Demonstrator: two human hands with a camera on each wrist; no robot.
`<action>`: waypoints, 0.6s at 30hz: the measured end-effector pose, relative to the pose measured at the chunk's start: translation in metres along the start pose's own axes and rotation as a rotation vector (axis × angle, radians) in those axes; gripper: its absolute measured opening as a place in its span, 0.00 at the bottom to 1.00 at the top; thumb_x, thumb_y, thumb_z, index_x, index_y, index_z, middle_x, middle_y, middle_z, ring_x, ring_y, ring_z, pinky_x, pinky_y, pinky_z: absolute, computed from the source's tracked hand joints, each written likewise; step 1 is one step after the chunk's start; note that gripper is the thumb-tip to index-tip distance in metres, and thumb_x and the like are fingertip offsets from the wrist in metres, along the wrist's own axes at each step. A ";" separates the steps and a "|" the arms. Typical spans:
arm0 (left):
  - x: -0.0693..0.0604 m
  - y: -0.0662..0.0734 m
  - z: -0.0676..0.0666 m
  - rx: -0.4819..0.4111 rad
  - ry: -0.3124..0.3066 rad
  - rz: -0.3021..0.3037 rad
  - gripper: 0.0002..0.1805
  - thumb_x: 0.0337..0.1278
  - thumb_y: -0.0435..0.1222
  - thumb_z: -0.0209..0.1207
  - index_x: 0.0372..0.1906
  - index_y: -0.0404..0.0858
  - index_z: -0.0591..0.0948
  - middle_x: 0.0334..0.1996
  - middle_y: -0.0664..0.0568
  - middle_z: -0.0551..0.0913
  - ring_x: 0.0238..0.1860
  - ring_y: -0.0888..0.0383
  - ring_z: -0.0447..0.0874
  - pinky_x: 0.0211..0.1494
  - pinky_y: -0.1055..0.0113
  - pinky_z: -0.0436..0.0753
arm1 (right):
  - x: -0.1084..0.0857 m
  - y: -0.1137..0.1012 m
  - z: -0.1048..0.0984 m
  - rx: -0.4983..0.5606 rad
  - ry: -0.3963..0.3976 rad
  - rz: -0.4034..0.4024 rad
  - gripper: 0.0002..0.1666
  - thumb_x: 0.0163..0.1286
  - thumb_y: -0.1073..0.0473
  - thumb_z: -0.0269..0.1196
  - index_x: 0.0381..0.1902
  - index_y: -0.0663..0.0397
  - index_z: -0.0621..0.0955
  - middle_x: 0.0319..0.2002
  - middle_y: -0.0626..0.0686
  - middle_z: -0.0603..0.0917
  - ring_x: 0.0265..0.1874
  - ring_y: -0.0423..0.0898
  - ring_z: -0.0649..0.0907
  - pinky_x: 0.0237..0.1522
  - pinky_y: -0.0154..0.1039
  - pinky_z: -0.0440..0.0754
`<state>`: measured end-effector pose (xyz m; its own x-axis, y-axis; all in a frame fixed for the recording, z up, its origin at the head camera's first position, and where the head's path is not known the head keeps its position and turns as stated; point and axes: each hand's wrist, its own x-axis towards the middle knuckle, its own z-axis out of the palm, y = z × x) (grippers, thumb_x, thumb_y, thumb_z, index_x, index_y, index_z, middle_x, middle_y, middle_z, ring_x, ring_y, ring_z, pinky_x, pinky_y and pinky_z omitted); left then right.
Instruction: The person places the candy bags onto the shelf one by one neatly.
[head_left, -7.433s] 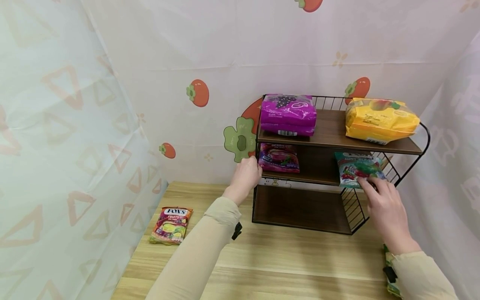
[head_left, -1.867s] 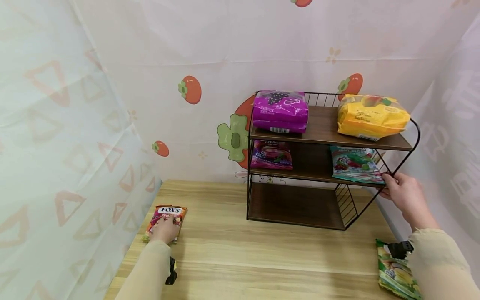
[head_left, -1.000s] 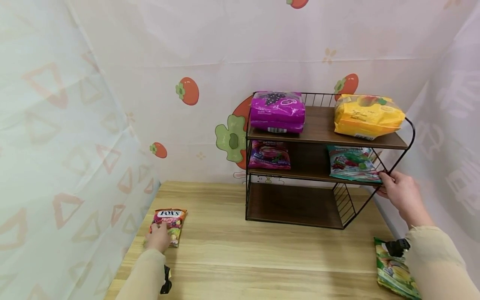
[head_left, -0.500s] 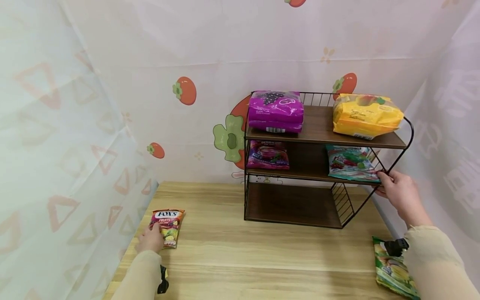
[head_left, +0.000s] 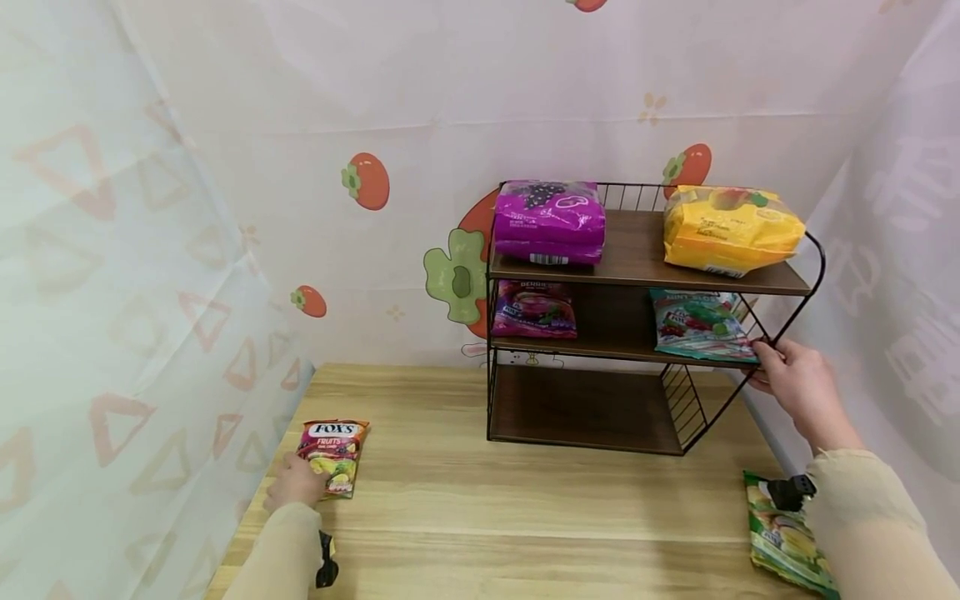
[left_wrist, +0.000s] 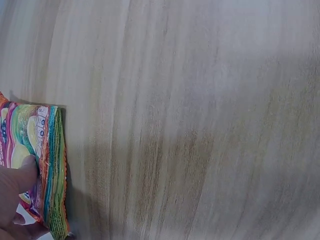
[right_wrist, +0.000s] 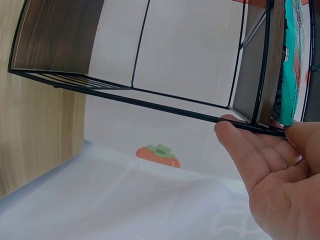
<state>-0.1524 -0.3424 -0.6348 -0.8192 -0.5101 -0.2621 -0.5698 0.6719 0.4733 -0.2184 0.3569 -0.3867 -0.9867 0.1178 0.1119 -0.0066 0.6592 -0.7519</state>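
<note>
At the left of the table lies an orange and purple FOX'S fruits candy bag [head_left: 335, 440]. My left hand [head_left: 295, 482] pinches its left edge, and the left wrist view has the thumb [left_wrist: 27, 172] on the bag's face with fingers at its edge below. On the right, my right hand [head_left: 804, 385] holds the right side of the dark wood and black wire shelf rack [head_left: 585, 408] at the middle board, thumb above and fingers beneath. Close to that thumb lies a teal mint candy bag [head_left: 701, 325] on the middle board.
A purple grape bag [head_left: 550, 221] and a yellow bag [head_left: 733, 229] sit on the top board. A berries candy bag [head_left: 534, 310] is at the middle board's left. One green bag [head_left: 787, 537] lies on the table [head_left: 487, 517] near the right forearm. Printed cloth walls surround the table.
My left hand has gone from the rack's left side to the fruits bag, then slid across it to its left edge. My right hand has left the mint bag's front for the rack's right side.
</note>
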 end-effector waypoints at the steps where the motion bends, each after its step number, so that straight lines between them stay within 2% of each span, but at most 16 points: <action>1: 0.000 0.000 0.000 0.004 0.005 -0.001 0.37 0.66 0.43 0.63 0.60 0.19 0.57 0.52 0.16 0.68 0.50 0.15 0.70 0.48 0.30 0.73 | 0.000 0.000 0.000 0.002 0.001 -0.002 0.29 0.84 0.49 0.45 0.51 0.76 0.74 0.33 0.54 0.87 0.27 0.31 0.86 0.30 0.28 0.86; 4: 0.000 0.001 -0.001 0.021 0.006 0.002 0.39 0.65 0.43 0.65 0.60 0.18 0.57 0.51 0.15 0.66 0.50 0.15 0.70 0.47 0.29 0.75 | 0.000 0.000 0.000 0.010 0.007 -0.009 0.29 0.84 0.50 0.45 0.51 0.77 0.74 0.32 0.52 0.86 0.26 0.31 0.86 0.30 0.28 0.86; 9: -0.001 0.003 -0.006 0.028 -0.008 -0.003 0.42 0.63 0.42 0.67 0.60 0.14 0.57 0.52 0.13 0.63 0.53 0.14 0.66 0.50 0.28 0.74 | 0.000 -0.002 -0.001 0.015 0.007 -0.014 0.28 0.84 0.50 0.45 0.50 0.76 0.74 0.34 0.60 0.87 0.27 0.31 0.86 0.30 0.28 0.86; 15: 0.003 0.001 -0.013 0.034 -0.043 -0.002 0.32 0.62 0.40 0.64 0.56 0.15 0.69 0.55 0.15 0.65 0.55 0.16 0.65 0.52 0.29 0.75 | 0.000 -0.005 0.000 0.006 0.005 -0.005 0.28 0.84 0.50 0.45 0.49 0.76 0.74 0.35 0.60 0.87 0.27 0.32 0.86 0.30 0.29 0.86; 18: 0.004 -0.002 -0.019 0.033 -0.054 0.027 0.28 0.62 0.39 0.63 0.52 0.15 0.74 0.53 0.16 0.69 0.53 0.18 0.69 0.53 0.31 0.75 | 0.000 -0.005 0.000 -0.004 0.005 -0.006 0.28 0.84 0.49 0.45 0.49 0.75 0.74 0.34 0.59 0.87 0.26 0.31 0.86 0.30 0.29 0.86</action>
<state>-0.1535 -0.3557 -0.6212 -0.8364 -0.4619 -0.2951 -0.5481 0.7033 0.4528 -0.2183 0.3536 -0.3827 -0.9859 0.1173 0.1197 -0.0120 0.6629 -0.7486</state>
